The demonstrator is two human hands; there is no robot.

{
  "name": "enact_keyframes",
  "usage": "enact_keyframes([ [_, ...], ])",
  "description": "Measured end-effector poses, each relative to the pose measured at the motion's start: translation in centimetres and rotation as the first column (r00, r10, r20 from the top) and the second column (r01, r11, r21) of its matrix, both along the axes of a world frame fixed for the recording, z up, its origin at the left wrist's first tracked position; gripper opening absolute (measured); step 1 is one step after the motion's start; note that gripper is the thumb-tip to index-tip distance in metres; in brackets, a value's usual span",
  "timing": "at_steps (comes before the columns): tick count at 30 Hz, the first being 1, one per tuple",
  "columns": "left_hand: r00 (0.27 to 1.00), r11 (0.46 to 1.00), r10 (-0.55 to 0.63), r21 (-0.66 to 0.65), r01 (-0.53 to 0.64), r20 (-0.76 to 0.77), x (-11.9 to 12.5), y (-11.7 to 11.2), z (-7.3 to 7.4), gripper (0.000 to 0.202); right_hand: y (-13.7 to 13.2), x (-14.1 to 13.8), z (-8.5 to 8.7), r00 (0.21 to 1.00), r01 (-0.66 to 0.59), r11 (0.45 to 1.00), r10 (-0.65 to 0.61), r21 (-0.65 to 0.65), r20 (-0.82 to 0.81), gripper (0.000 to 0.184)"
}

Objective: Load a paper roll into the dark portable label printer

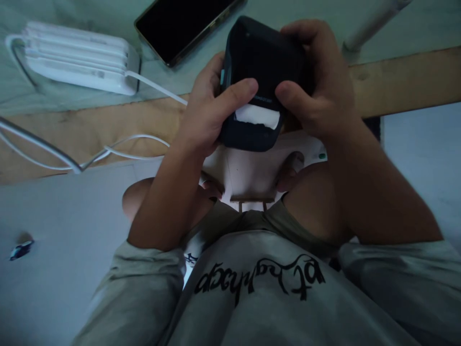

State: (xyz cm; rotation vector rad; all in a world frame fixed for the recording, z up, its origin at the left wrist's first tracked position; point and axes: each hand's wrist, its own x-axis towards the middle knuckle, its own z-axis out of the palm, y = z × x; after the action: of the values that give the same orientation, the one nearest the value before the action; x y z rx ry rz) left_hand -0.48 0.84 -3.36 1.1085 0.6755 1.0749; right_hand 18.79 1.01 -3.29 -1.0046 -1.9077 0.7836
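Both of my hands hold a small black box-shaped device [264, 57] just above the table's wooden edge. A strip of white paper [257, 116] sticks out of a slot on its near face. My left hand [205, 113] wraps its left side, thumb lying across the top above the paper. My right hand [317, 81] wraps the right side, its thumb meeting the left one. Both sets of fingers are curled round the body.
A white power bank [77, 57] with a white cable [108, 149] lies at the far left. A dark phone [182, 26] lies face up behind the device. A white tube [372, 24] stands at the upper right. The wooden table edge [406, 79] runs across.
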Motion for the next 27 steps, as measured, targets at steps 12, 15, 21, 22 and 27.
enact_keyframes([
  [12,0.997,0.996,-0.068,0.052,0.066,0.031,0.3,0.5,0.0,0.017,-0.3,-0.3,0.1,1.0,0.027,0.999,-0.027,0.018,0.005,0.077],
  [15,0.996,0.996,-0.074,0.056,0.071,0.047,0.5,0.5,-0.1,0.012,-0.3,-0.4,0.1,1.0,0.03,0.999,-0.03,0.01,0.003,0.078],
  [21,0.992,0.992,-0.111,0.063,0.107,0.056,0.7,0.7,-0.1,0.007,0.0,-0.3,-0.2,0.991,0.123,0.992,-0.123,0.005,-0.051,0.072],
  [22,0.992,0.992,-0.112,0.064,0.108,0.058,0.8,0.5,0.1,0.006,0.1,-0.2,-0.4,0.989,0.14,0.99,-0.14,-0.003,-0.053,0.07],
  [27,0.997,1.0,0.001,0.031,-0.003,0.075,1.6,-1.1,1.7,0.004,0.8,0.2,-1.0,0.975,0.218,0.976,-0.219,-0.023,-0.043,0.075],
])
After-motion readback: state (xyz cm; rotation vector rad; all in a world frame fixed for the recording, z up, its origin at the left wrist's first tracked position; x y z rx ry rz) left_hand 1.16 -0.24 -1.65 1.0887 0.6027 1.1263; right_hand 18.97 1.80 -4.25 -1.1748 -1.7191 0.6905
